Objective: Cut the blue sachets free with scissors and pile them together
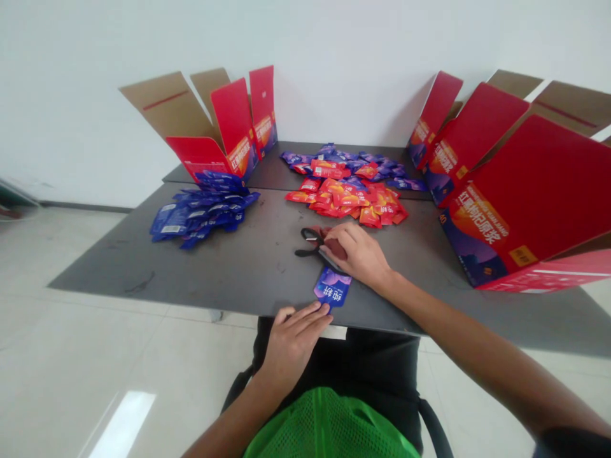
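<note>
My right hand (356, 254) rests over a pair of black-handled scissors (309, 243) near the middle of the table, and it appears to grip them. A dark red item under the palm is partly hidden. A blue sachet (333, 287) lies on the table just below that hand. My left hand (291, 340) lies flat at the table's near edge, its fingertips at the sachet's lower corner. A heap of red-orange sachets (347, 200) lies ahead, and a pile of blue sachets (200, 213) lies to the left.
The dark grey table (143, 270) is made of two abutting sections. Purple sachets (341, 156) lie behind the red heap. Open red cardboard cartons with raised flaps stand at the back left (214, 130) and along the right side (525, 197). A white wall is behind.
</note>
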A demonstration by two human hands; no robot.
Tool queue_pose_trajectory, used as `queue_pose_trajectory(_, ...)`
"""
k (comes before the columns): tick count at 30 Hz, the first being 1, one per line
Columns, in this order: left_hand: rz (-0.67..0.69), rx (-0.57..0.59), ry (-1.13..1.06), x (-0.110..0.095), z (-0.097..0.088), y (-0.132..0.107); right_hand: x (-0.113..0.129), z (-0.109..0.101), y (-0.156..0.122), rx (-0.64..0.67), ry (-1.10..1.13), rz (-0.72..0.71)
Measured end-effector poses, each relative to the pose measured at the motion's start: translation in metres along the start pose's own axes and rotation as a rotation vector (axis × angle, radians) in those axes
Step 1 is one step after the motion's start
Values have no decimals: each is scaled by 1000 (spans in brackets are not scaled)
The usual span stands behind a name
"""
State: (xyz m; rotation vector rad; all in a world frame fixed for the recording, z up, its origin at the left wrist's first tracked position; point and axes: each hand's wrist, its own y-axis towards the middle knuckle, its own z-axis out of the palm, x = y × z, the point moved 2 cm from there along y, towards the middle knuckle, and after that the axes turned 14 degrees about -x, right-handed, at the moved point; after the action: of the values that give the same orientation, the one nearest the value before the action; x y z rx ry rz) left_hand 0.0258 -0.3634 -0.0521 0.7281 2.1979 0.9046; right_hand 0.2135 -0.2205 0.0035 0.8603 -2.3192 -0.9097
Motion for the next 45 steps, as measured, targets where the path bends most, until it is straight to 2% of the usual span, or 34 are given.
queue_pose_trajectory(3, -18, 39, 0, 0, -1, 1, 41, 2, -20, 69, 169, -66)
queue_pose_trajectory(5, -28, 53, 0, 0, -1, 1, 46, 7, -29, 113, 214, -92)
queue_pose_trajectory(7, -19, 45, -4, 1, 0, 0, 27, 11, -27, 97, 143, -62)
queue_pose_trajectory(9, -2, 36, 0, 2, 0, -1, -7, 11, -17, 72, -10, -19)
queue_pose_trajectory(11, 4, 52, 21, 3, 1, -2, -38, 5, -3, 65, -105, -19)
queue_pose_trajectory(13, 22, 92, 45, 2, -1, 0, -55, -6, 9, -11, -130, 13)
queue_pose_trajectory(16, 58, 160, 90, -1, -6, 3, -56, -23, 11, -199, -94, 98)
queue_pose_trajectory(18, 86, 174, 135, -4, -7, 4, -54, -28, 6, -260, -72, 136)
queue_pose_trajectory(21, 131, 158, 238, -5, -2, 1, -59, -32, -3, -263, -58, 167)
queue_pose_trajectory(27, 186, 221, 376, 1, 14, -9, -74, -39, -6, -220, -15, 255)
queue_pose_trajectory(30, 167, 164, 325, -2, 9, -3, -72, -41, -6, -224, -8, 257)
queue_pose_trajectory(36, 133, 12, 110, -7, -12, 20, -75, -45, -7, -281, -25, 281)
queue_pose_trajectory(38, 47, -37, 80, -4, -19, 28, -78, -46, -7, -301, -17, 306)
queue_pose_trajectory(39, -45, -56, 67, -2, -21, 32, -79, -47, -7, -310, -17, 317)
queue_pose_trajectory(42, -478, -75, -32, 6, -22, 43, -82, -48, -7, -326, -22, 335)
queue_pose_trajectory(45, -875, -94, -304, 11, -10, 52, -84, -49, -7, -327, -24, 346)
